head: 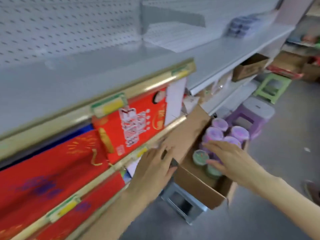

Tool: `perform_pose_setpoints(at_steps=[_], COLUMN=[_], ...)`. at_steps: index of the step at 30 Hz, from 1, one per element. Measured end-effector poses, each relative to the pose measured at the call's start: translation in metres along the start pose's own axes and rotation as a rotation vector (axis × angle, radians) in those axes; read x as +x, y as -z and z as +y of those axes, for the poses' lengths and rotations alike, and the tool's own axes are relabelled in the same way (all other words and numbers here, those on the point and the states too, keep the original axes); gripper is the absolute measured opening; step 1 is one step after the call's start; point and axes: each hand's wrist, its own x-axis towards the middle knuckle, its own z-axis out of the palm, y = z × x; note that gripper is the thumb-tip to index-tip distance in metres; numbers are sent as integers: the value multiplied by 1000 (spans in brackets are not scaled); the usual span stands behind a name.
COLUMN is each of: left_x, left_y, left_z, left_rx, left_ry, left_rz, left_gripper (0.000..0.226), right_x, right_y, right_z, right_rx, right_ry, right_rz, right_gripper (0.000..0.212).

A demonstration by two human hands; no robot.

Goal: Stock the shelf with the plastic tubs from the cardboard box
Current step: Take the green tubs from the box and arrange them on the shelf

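Head view, motion-blurred: the right hand [230, 158] spreads its fingers over the purple tubs [214, 134] inside the cardboard box [195, 186], thumb by a green tub [200, 156]; I cannot tell whether it grips. The left hand [154, 168] lies flat, fingers straight, on the box flap. The box sits on a grey stool [183, 205] beside the grey shelf [103, 71], with red packages [135, 125] below. A purple stool [247, 118] and a green stool [271, 87] stand on the grey floor [277, 161].

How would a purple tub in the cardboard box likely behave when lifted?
The purple tub looks round and smooth-sided: it probably rolls if laid sideways. Plastic-looking and compact: likely light and stiff. It stands packed upright against its neighbours, so they might tip.
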Motion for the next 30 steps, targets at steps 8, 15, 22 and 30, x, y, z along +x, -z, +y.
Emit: perform_pose_setpoints(at_steps=[8, 15, 22, 30], left_x=[27, 54, 107, 168], left_y=[-115, -197, -300, -432], left_z=[83, 87, 46, -6], left_rx=[-138, -203, -89, -37], left_ry=[-32, 0, 8, -101], left_rz=[-192, -361, -530, -670], left_gripper=[49, 49, 51, 59], right_x=[-77, -80, -28, 27], right_y=[-70, -144, -258, -394], right_z=[86, 102, 139, 191], right_rx=[126, 494, 655, 931], right_ry=[-264, -538, -815, -1296], right_rz=[-143, -154, -199, -123], right_gripper=[57, 50, 52, 61])
